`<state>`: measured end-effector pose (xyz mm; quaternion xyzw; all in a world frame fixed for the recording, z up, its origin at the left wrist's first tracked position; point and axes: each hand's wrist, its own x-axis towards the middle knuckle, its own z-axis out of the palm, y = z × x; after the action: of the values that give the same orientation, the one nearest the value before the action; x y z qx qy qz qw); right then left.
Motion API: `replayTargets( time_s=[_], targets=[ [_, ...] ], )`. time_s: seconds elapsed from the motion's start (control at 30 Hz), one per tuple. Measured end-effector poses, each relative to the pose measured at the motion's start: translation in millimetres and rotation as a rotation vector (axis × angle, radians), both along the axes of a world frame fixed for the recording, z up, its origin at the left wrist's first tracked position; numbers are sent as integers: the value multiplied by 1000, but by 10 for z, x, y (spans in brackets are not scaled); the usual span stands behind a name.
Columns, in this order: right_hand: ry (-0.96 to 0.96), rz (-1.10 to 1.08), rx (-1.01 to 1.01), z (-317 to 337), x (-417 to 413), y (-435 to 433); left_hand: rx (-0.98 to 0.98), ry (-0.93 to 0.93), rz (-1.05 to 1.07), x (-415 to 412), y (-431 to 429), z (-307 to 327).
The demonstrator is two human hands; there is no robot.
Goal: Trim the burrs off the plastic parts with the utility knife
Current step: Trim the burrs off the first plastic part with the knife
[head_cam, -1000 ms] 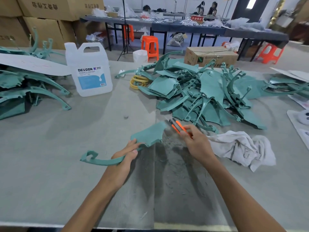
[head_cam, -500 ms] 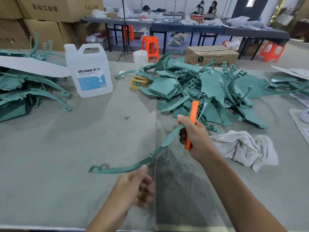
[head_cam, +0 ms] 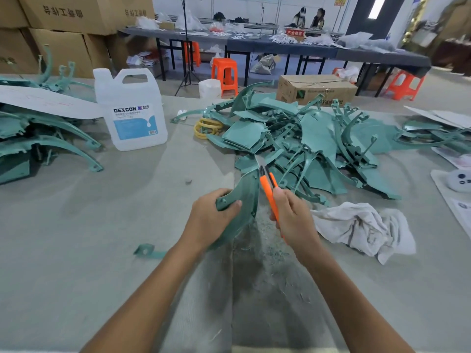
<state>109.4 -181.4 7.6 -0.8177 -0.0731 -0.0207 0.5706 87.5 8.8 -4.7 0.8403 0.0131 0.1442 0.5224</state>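
Observation:
My left hand grips a curved teal plastic part in the middle of the table; the part stands on edge, its wide end pointing away from me and its thin tail lying on the table at the left. My right hand holds an orange utility knife, blade end pointing away and lying against the part's right edge near its top. Teal shavings lie on the table below both hands.
A big heap of teal parts lies behind the hands, another pile at the far left. A white DEXCON jug stands at back left, yellow rings beside it. A crumpled white rag lies to the right.
The part has been turned from lying flat and then held stretched out to standing on edge in my left hand. My right hand brought the knife back down against its right edge.

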Motion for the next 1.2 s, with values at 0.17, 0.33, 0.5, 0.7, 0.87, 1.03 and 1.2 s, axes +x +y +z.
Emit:
replayTargets(
  time_s=[0.17, 0.33, 0.5, 0.7, 0.87, 1.03, 1.2],
  targets=[
    [-117, -1, -192, -129, -83, -159, -44, 13, 3, 30, -17, -65],
    [-246, -28, -497, -82, -34, -110, -4, 8, 21, 21, -31, -75],
    [-160, -117, -671, -24, 135, -209, 77, -39, 42, -2, -50, -78],
    [-206, -181, -564, 6, 97, -266, 103, -46, 21, -22, -57, -78],
    [-238, -109, -655, 41, 55, -205, 100, -39, 23, -41, -53, -66],
    [-213, -127, -523, 49, 109, -269, 114, -22, 13, -40, -67, -72],
    [-120, -120, -549, 1, 94, -212, 106, -21, 36, -44, -59, -60]
  ],
)
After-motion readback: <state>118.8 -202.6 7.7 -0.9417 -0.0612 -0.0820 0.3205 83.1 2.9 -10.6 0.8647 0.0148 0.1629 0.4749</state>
